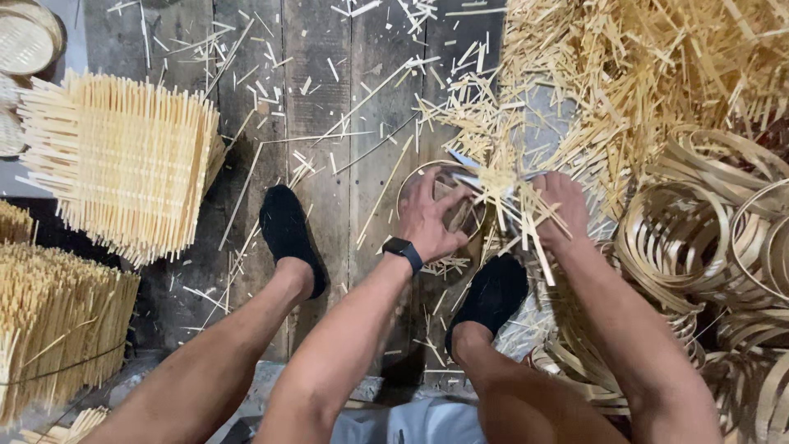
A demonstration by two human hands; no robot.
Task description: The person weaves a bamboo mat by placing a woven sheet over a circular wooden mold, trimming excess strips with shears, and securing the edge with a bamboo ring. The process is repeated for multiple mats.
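Apparently both hands [493, 215] on woven bamboo [501, 187].

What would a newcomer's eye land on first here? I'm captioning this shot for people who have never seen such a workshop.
First, the two hands at centre: the left hand, a dark watch on its wrist, and the right hand grip a round bamboo hoop bristling with pale splints. Next, the big square woven mat at left, and the heap of coiled bamboo rings at right, under a pile of cut strips.
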